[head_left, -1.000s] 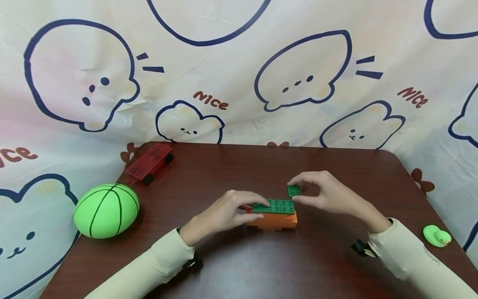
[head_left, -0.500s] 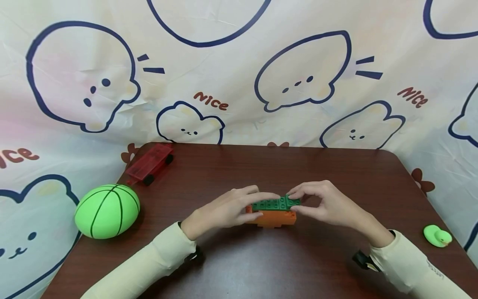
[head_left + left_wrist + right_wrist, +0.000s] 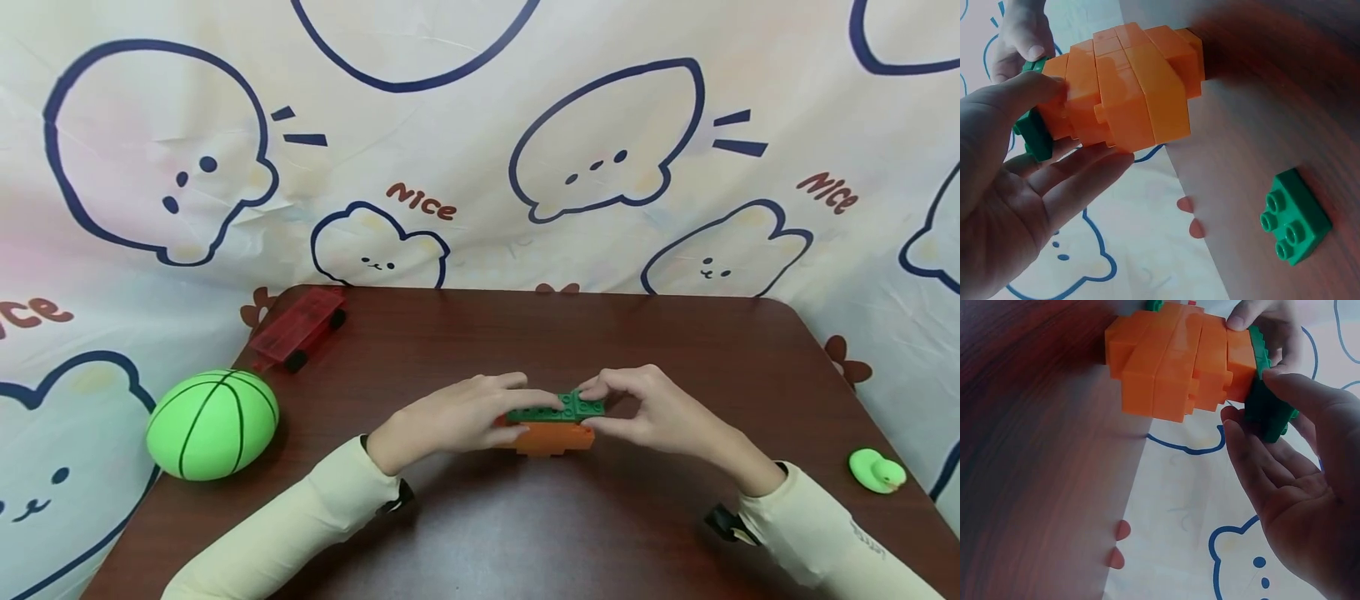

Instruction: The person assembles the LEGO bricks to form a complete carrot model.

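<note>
An orange block build of stacked toy bricks stands on the table, narrowing toward its base, with green bricks along its top. My left hand grips its left end, the thumb on the near side and fingers over the top. At the right end of the top, my right hand pinches a green brick between thumb and fingers. That brick touches the green row and overhangs the orange side. In the left wrist view a loose green brick lies studs outward on the table; the head view hides it.
A green ball with black lines rests at the table's left edge. Behind it is a translucent red toy car. A small green rubber duck sits near the right edge. A printed cloth hangs behind the table.
The right hand has brought its green brick down and left from above onto the right end of the green row. My left hand has slid a little rightward over the top.
</note>
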`<state>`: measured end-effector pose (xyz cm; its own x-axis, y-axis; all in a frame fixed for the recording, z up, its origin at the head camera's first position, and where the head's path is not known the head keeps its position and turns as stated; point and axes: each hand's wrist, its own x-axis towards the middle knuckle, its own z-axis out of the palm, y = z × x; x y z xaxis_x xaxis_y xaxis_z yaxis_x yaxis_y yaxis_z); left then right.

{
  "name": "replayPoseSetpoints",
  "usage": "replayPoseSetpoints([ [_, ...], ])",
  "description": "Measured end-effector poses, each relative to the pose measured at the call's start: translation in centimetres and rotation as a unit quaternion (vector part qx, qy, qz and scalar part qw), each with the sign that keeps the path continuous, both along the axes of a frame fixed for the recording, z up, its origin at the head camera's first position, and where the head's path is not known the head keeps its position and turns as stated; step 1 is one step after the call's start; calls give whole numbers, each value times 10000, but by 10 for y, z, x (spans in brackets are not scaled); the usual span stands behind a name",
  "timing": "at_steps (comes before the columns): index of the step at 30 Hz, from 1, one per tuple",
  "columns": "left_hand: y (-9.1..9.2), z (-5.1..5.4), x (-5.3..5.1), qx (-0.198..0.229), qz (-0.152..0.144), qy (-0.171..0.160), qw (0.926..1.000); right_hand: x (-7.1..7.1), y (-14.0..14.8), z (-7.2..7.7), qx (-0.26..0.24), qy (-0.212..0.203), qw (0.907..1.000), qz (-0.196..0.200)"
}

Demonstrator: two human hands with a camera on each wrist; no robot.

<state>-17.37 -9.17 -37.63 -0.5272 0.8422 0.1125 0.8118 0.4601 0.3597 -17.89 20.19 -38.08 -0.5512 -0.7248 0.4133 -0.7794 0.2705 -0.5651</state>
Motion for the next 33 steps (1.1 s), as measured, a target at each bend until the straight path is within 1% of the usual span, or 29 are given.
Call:
replayPoseSetpoints([
  [3, 0, 2, 0, -2, -43, 3, 10000, 0, 0, -1, 28, -115, 9999, -47],
  [6, 0, 1, 0, 56, -121, 109, 9999, 1, 0, 0, 97, -227, 9996, -111],
  [10, -2, -1, -2, 132, -163, 116, 9997, 1, -1, -1, 100, -239, 9995, -180],
  [14, -3, -3, -2, 174, -149, 65, 9997, 0, -2, -3, 12, -128, 9998, -153],
  [18, -2, -4, -2, 216, -148, 78, 9996, 0, -4, -2, -25, 21, 10000, 12],
  [23, -4, -3, 1, 136, -88, 119, 9998, -2, -8, 1, -23, 106, 9996, 276],
  [25, -5, -4, 2, 120, -72, 187, 9997, -3, -10, 2, 2, 156, 9992, 363],
  [28, -4, -6, 4, 173, -62, 377, 9991, -4, -11, 3, 52, 274, 9987, 432],
  [31, -3, -9, 5, 240, -57, 608, 9978, -4, -10, 3, 48, 421, 9983, 396],
  [32, -3, -11, 5, 245, -51, 649, 9976, -3, -10, 3, 72, 475, 9982, 360],
  [33, -2, -12, 5, 267, -29, 622, 9977, -3, -9, 2, 111, 534, 9980, 312],
])
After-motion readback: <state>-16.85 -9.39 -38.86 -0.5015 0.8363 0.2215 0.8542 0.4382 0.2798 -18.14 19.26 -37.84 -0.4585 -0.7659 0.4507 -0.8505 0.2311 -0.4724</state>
